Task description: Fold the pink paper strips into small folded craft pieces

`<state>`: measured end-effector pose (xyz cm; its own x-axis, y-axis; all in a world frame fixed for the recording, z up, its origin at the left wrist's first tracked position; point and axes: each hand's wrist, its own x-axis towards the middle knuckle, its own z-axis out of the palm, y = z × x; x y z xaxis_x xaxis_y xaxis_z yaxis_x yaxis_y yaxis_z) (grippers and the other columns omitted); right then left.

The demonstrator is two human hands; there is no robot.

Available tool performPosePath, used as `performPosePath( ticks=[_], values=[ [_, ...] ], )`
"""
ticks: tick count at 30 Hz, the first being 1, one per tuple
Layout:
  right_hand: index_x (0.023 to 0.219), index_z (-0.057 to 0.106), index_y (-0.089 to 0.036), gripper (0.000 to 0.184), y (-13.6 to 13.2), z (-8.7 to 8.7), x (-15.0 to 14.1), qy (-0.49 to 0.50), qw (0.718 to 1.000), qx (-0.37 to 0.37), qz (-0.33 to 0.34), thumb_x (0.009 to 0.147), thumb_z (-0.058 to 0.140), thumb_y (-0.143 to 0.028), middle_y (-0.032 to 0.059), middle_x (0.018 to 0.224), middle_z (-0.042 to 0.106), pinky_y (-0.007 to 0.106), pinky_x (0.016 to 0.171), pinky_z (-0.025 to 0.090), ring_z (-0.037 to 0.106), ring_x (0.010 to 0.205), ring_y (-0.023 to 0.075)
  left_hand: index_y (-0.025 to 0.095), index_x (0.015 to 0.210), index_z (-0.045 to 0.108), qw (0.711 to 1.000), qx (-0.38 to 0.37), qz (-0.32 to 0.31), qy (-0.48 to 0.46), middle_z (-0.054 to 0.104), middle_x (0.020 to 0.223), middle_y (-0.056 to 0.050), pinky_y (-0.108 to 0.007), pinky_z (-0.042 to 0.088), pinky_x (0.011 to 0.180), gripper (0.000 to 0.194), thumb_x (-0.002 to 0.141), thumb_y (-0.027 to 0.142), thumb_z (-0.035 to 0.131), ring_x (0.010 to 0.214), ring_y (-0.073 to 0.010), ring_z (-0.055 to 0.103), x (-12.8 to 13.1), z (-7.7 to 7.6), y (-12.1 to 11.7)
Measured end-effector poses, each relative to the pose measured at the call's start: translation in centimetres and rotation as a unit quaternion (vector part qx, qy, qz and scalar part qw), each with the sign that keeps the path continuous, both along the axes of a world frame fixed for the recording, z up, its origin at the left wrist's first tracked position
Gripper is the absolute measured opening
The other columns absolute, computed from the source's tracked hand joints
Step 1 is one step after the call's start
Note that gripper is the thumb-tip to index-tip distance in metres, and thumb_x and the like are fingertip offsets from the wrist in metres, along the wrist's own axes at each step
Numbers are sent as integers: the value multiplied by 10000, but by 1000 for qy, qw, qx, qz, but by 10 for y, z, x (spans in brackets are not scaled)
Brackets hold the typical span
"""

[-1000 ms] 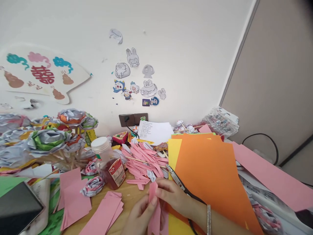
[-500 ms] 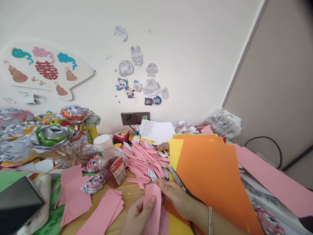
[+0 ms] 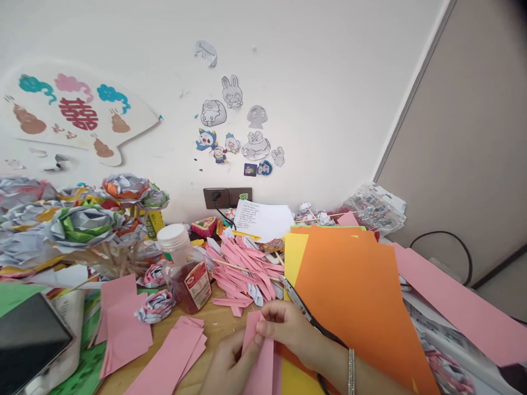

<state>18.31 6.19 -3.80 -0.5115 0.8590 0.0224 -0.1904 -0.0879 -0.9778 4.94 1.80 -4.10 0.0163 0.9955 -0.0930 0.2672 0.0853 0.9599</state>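
Note:
A pink paper strip [image 3: 260, 370] is held upright between both hands at the bottom middle. My left hand [image 3: 233, 359] grips its left side, thumb lying on the front. My right hand [image 3: 290, 329] pinches the strip's top right edge between thumb and fingers. Just beyond the fingers lies a heap of folded pink and white paper pieces [image 3: 242, 263]. To the left of my left hand is a stack of pink paper strips [image 3: 164, 359]. A pair of pliers-like metal tool with dark handles [image 3: 298, 299] lies behind my right hand, on the orange sheets [image 3: 354, 291].
A jar of reddish liquid [image 3: 187, 274] stands left of the heap. Paper flowers [image 3: 86, 225] crowd the left, behind a dark tablet-like device [image 3: 33, 343]. More pink strips [image 3: 125, 329] lie near it. A long pink sheet [image 3: 461, 302] stretches along the right.
My right thumb has come down onto the front of the strip's top, and its fingers now curl closed there. The top edge looks more bent over. My left hand keeps its grip.

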Motion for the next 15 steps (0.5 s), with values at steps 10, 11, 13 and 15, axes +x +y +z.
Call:
performPosePath(
  ticks=[10,11,13,15],
  values=[
    [717,605,-138,251,4,0,4,-16,999,-26,-10,669,666,-377,-21,590,502,214,532,344,433,540,86,169,616,543,999,52,-4,-1,519,596,16,-236,416,582,240,719,382,503,629,-173,497,-1,6,6],
    [733,612,-142,233,4,0,4,-19,999,-22,-15,669,668,-359,-15,623,522,217,556,355,450,574,92,167,630,546,998,56,3,0,516,597,17,-232,410,566,233,718,379,508,622,-170,493,-1,4,6],
    [731,615,-142,205,4,0,4,-20,1000,-14,-18,668,671,-329,-7,667,544,222,599,366,470,629,102,162,632,551,998,60,7,-3,512,592,20,-225,398,542,237,716,381,517,601,-161,482,-2,2,6],
    [716,611,-139,187,3,-1,3,-23,999,-8,-25,659,677,-304,-8,678,547,225,617,369,471,647,103,158,640,557,998,57,1,-13,525,599,15,-225,397,540,246,716,389,521,600,-159,482,-2,2,4]
  ],
)
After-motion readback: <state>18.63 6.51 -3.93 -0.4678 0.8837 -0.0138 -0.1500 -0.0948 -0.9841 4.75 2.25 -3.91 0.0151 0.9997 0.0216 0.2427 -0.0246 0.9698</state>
